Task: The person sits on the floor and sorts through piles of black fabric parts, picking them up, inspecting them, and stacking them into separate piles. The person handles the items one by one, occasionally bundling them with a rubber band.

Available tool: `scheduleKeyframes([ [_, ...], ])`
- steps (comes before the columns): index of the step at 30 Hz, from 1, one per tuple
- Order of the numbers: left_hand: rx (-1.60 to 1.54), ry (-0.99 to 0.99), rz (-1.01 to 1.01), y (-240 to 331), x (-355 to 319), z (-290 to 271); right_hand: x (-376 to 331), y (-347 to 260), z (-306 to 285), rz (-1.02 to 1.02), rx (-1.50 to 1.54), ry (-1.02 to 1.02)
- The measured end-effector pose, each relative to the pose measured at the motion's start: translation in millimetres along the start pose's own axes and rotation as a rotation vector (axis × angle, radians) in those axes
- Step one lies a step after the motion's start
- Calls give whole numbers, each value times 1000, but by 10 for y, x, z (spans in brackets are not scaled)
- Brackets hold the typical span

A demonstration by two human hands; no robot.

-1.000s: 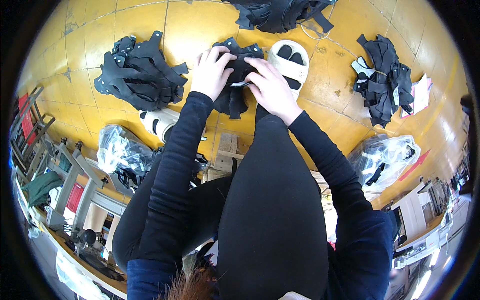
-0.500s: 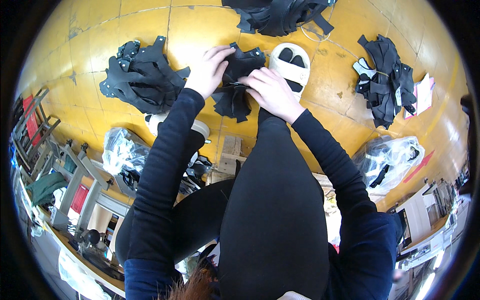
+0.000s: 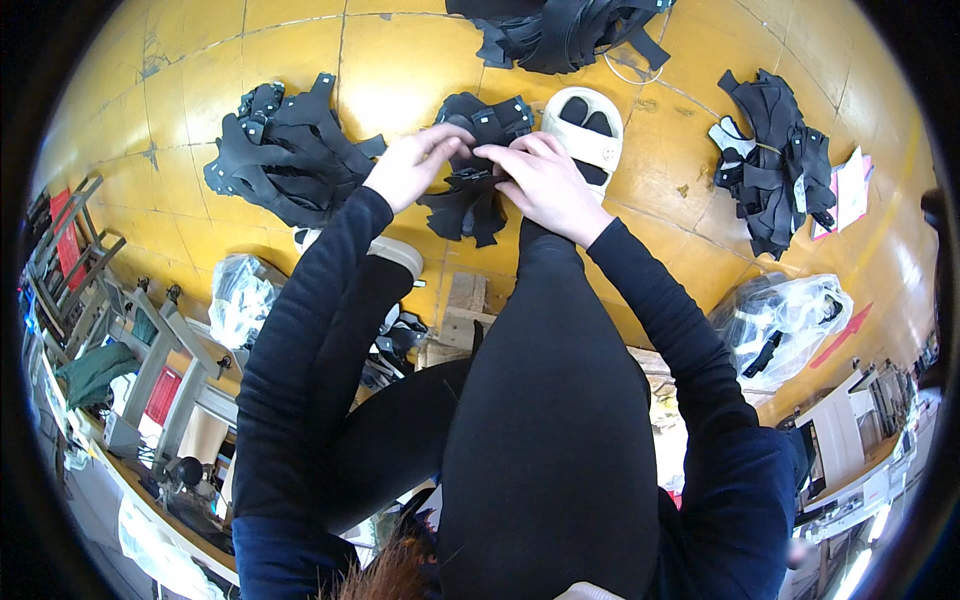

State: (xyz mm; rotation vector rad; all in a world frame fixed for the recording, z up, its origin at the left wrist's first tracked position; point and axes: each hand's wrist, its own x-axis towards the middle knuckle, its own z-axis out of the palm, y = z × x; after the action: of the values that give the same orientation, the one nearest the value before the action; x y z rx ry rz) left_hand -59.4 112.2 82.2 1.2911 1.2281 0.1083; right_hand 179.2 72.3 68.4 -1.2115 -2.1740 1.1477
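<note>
The black fabric piece (image 3: 470, 180) is held above the person's knee, over the yellow floor (image 3: 400, 60), with its lower flaps hanging down between the two hands. The left hand (image 3: 412, 165) has its grip closed on the left edge of the piece, fingers pinched at the top. The right hand (image 3: 545, 185) has its grip closed on the right edge, fingertips meeting the left hand's at the upper middle of the piece. Just beside the right hand, a white sandal (image 3: 588, 135) is on the person's foot. A pile of black pieces (image 3: 285, 155) lies on the floor to the left, a second pile (image 3: 775, 170) to the right, and a third pile (image 3: 560, 30) at the top edge. Clear plastic bags (image 3: 790, 325) lie near the right arm.
</note>
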Motion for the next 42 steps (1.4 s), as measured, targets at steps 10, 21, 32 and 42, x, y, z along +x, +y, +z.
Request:
scheduleKeyframes([
  [10,11,394,-227,-378,141,264,12,-71,60,129,-159,50],
  [21,-558,-346,-209,-277,-76,-6,-32,15,-22,-53,28,-134],
  [32,-233,466,-266,-385,108,550,-65,-49,49,106,-112,-43],
  [42,-863,454,-302,-162,-32,606,-45,-26,72,90,-72,-11],
])
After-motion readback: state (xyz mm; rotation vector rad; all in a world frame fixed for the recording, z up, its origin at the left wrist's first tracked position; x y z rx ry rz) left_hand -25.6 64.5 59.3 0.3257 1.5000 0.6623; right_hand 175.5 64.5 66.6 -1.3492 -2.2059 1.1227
